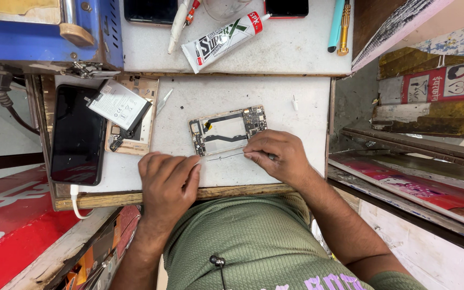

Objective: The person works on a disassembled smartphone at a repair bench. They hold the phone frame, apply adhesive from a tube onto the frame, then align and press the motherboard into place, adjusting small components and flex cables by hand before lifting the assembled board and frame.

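An opened phone frame [227,130] with its circuit board exposed lies on the white work board [296,166]. My right hand [276,156] grips a thin screwdriver [226,157] whose tip points left, just below the frame's lower left corner. My left hand [168,181] rests palm down on the board's near edge, fingers curled, with its fingertips next to the screwdriver tip. Whether something small sits under those fingertips cannot be seen.
A black phone [77,134] with a white cable lies at the left. Beside it a back cover [135,129] carries a loose battery [118,103]. A glue tube [222,40], more phones, a teal pen [335,24] and a yellow screwdriver [344,27] lie on the far shelf.
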The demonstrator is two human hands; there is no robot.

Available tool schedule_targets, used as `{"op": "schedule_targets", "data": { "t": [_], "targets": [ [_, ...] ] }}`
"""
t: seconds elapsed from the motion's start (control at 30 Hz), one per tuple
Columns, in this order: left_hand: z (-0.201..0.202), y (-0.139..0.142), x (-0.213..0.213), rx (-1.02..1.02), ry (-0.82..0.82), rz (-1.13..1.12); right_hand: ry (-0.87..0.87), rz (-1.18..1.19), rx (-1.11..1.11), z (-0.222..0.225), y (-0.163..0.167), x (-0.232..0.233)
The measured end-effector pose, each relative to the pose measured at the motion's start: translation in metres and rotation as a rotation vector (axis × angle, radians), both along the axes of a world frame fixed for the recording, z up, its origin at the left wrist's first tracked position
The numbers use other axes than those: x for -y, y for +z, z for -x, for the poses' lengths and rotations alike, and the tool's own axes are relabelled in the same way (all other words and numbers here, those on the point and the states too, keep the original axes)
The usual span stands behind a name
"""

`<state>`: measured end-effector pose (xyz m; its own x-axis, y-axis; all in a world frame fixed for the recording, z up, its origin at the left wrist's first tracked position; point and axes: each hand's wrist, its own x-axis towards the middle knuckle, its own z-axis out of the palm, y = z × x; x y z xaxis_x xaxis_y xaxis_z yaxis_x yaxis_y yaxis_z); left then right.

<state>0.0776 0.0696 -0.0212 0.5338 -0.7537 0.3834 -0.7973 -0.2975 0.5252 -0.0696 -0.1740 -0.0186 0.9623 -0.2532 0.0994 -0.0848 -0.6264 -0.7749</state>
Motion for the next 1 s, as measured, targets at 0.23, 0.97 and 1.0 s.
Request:
{"op": "schedule_targets", "data": {
  "t": [0.23,0.97,1.0],
  "targets": [
    [0.005,-0.008,-0.012,-0.015,0.074,-0.013,-0.039,-0.017,-0.018,0.0,-0.001,-0.002],
    [0.008,-0.011,-0.003,0.059,0.058,-0.074,-0.072,0.067,-0.031,-0.006,0.003,-0.007],
    [0.008,-0.011,-0.004,0.057,0.058,-0.076,-0.071,0.071,-0.028,-0.006,0.003,-0.007]
  ]
}}
